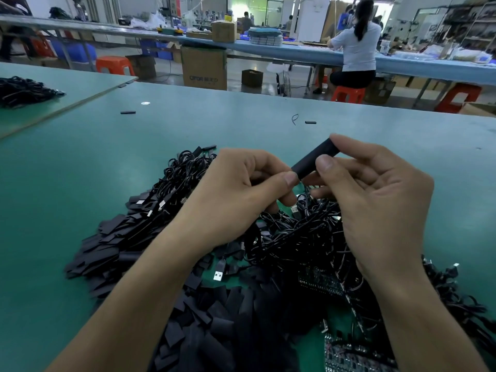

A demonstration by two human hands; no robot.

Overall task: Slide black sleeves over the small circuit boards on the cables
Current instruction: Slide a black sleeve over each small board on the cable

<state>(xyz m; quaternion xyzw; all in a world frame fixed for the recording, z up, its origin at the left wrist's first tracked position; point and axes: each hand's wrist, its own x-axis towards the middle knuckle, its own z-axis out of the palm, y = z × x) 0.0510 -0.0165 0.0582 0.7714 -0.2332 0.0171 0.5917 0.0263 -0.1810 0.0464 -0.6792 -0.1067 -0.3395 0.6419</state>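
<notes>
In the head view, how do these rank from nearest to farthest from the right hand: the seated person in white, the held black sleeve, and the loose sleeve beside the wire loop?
1. Held black sleeve: pinched by the right hand.
2. Loose sleeve: ahead, lying on the table.
3. Seated person: far back, beyond the table's edge.

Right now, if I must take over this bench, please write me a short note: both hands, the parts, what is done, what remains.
Left-hand grip pinches the lower end of the black sleeve; right-hand grip pinches its upper part, above the table. Board inside it: hidden.
Sleeve pile lies left, cable tangle centre, bare circuit boards nearest.
Done: cannot tell.
Left: seat this sleeve, then the tangle.
</notes>
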